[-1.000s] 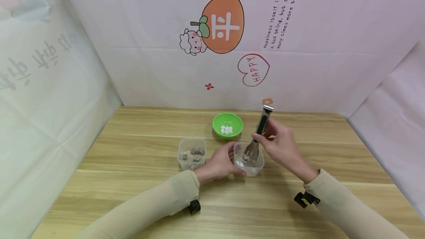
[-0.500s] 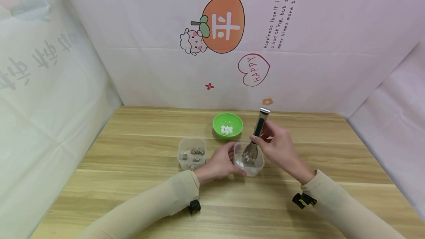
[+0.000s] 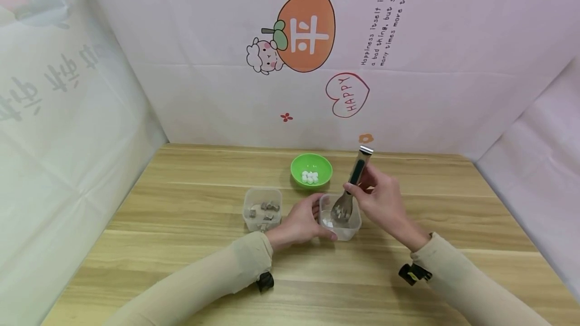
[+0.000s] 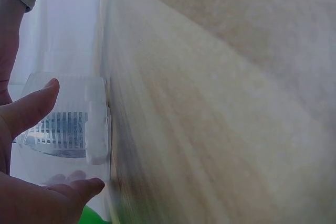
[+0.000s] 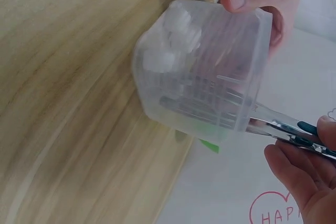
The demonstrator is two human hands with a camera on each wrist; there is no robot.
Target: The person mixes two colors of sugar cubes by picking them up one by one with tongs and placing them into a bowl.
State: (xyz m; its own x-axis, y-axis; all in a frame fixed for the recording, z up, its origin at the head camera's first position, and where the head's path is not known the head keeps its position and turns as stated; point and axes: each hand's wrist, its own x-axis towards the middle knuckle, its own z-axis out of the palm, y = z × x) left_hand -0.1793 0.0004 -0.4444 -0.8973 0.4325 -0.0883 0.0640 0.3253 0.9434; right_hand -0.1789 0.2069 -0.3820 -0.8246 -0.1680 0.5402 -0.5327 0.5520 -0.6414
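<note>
My left hand [image 3: 302,220] grips a clear plastic container [image 3: 348,234] from its left side, thumb at the near wall and fingers at the far one. In the right wrist view several white pieces [image 5: 168,48] show through the container's wall. With my right hand [image 3: 384,200] I pinch metal tongs [image 3: 358,171] with dark green grip pads, held steeply with the slotted heads down inside the container. Those slotted heads [image 4: 63,127] show through the plastic in the left wrist view. The wall blurs whether a piece sits between them.
Left of my left hand stands a second clear container [image 3: 262,196] with several grey pieces [image 3: 269,207]. Behind the containers is a green bowl [image 3: 299,165] holding several white balls [image 3: 310,177]. The wooden table [image 3: 195,225] ends at a printed cloth [image 3: 217,104] at the back.
The tongs and my right hand shift slightly left, then the tongs' top tips back right, heads staying in the container. My left hand and the containers stay put.
</note>
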